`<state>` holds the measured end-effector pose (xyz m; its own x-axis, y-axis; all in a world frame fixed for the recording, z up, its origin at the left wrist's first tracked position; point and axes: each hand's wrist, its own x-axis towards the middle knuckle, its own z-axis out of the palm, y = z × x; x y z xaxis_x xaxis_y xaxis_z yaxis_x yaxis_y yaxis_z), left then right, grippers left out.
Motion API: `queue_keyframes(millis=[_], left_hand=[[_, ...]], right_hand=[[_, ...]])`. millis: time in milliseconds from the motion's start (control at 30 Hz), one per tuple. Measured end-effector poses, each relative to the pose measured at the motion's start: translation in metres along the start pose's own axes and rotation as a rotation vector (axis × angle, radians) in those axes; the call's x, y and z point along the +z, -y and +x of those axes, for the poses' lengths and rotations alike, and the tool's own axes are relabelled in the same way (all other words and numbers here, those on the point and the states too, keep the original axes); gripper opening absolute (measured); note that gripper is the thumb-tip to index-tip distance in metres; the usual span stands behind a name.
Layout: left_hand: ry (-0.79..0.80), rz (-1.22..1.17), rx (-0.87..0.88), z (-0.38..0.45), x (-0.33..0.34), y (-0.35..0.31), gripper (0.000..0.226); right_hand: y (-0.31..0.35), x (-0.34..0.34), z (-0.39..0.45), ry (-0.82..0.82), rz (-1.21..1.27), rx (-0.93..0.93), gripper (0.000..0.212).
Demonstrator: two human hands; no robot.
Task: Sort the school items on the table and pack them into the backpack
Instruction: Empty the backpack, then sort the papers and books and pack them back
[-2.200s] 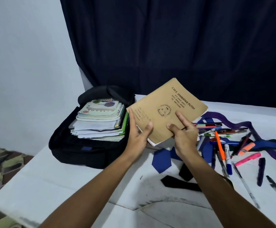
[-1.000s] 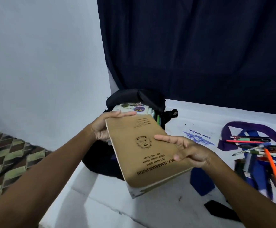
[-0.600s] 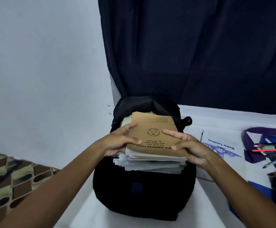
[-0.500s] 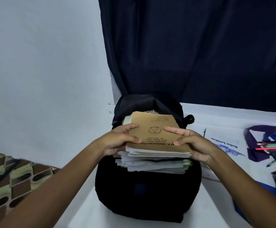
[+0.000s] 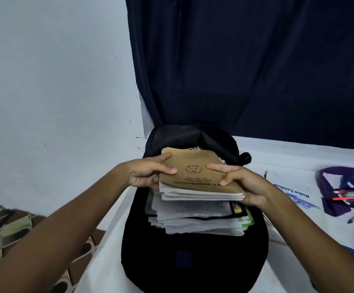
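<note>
A: Where is the brown exercise book [image 5: 199, 172] right now?

B: On top of the stack of books and papers [image 5: 197, 214] that sits in the open black backpack [image 5: 191, 256]. It is held a little above the stack's near edge, together with a few white-edged books just under it.

A: And the hands?

B: The left hand [image 5: 146, 173] grips the book's left edge, thumb on the cover, fingers curled underneath. The right hand [image 5: 243, 185] grips the near right corner the same way: thumb and forefinger lie on the cover, the other fingers wrap below.

A: Where does the backpack stand?

B: On the white table [image 5: 298, 157], at its left end, in front of the dark blue curtain [image 5: 256, 66].

A: What lies to the right of the backpack?

B: A white workbook [image 5: 292, 187] with blue print, flat on the table just beside it. Further right of the backpack are a purple strap [image 5: 328, 187] and some pens [image 5: 353, 194], one red; the rest I cannot make out.
</note>
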<state>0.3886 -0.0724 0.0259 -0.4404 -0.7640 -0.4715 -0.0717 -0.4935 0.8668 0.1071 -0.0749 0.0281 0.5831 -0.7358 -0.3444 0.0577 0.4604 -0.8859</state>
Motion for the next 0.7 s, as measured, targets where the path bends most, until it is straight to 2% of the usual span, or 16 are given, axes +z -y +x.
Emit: queue_keyframes(millis=[67, 133, 200, 333, 400, 567, 667, 700], left_hand=[[0.016, 0.157, -0.033, -0.001, 0.007, -0.013, 0.06], [-0.035, 0.3, -0.073, -0.002, 0.013, -0.022, 0.045], [-0.102, 0.404, -0.097, -0.002, 0.017, -0.028, 0.051], [-0.147, 0.493, -0.125, 0.005, 0.007, -0.025, 0.099], [-0.156, 0.479, -0.108, 0.01, 0.001, -0.023, 0.11], [-0.179, 0.463, -0.065, 0.022, -0.005, -0.023, 0.099], [-0.202, 0.514, -0.06, 0.028, -0.004, -0.033, 0.074], [-0.216, 0.529, -0.065, 0.029, -0.004, -0.037, 0.072]], right_hand=[[-0.002, -0.002, 0.0, 0.006, -0.019, -0.001, 0.077], [-0.003, -0.002, 0.0, 0.023, 0.001, -0.007, 0.073], [-0.006, -0.001, -0.001, 0.021, 0.046, -0.019, 0.067], [-0.014, 0.005, -0.002, -0.016, 0.063, -0.037, 0.062], [-0.014, 0.009, -0.002, -0.038, 0.062, -0.05, 0.062], [-0.003, 0.014, 0.004, -0.131, 0.1, -0.049, 0.062], [0.005, 0.015, 0.009, -0.19, 0.091, -0.052, 0.062], [0.008, 0.016, 0.011, -0.203, 0.095, -0.05, 0.061]])
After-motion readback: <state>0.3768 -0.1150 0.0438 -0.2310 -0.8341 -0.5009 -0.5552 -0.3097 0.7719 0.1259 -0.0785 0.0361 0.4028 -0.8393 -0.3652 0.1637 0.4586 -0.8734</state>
